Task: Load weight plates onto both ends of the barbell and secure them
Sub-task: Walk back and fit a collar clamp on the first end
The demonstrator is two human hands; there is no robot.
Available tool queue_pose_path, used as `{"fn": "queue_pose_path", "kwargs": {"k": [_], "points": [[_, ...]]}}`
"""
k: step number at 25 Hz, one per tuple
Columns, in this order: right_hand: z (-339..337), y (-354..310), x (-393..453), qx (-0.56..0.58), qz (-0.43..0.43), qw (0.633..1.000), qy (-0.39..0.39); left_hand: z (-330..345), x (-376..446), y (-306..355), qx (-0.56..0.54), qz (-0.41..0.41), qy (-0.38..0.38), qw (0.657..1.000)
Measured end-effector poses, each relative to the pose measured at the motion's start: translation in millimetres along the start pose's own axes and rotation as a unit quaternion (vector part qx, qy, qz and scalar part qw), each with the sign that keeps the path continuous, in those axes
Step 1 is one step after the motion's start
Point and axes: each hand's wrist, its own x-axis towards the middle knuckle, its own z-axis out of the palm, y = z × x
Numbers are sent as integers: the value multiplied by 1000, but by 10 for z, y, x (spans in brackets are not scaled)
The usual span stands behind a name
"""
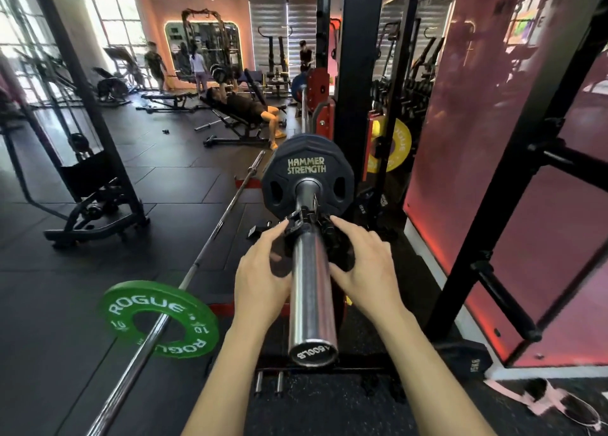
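Both hands on the collar (307, 230) now, out on the bar sleeve (311, 291). Left hand (263, 281) on the near-left side, fingertips (281, 230) pinching the collar's open lever, thumb tucked under beside the sleeve. Right hand (365, 268) cupped round the collar's right side, fingers curled over the top, thumb pressing in from below. Collar ringing the sleeve, just short of the black plate (307, 177), a sliver of bare steel showing between the two. Black plate, marked HAMMER STRENGTH, seated on the sleeve beyond the grip, well up toward the rack upright (353, 83). Sleeve end cap (312, 353) closest to the camera, behind both wrists. Down-left of the left hand, a second bar (210, 238) lying on the floor, carrying a green plate (159, 319) marked ROGUE 10. Right of the right hand, beyond the upright, a yellow plate (396, 146) hanging on a peg. Further back past the plate, a person on a bench (240, 119).
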Motion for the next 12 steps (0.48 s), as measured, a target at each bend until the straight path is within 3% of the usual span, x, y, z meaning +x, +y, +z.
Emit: {"fn": "queue_pose_path", "kwargs": {"k": [8,12], "points": [[283,295,560,-8,-10,1000,2,265,571,-167,-28,-14,5,999],[379,305,729,-11,16,999,31,418,869,-273,28,22,6,999]]}}
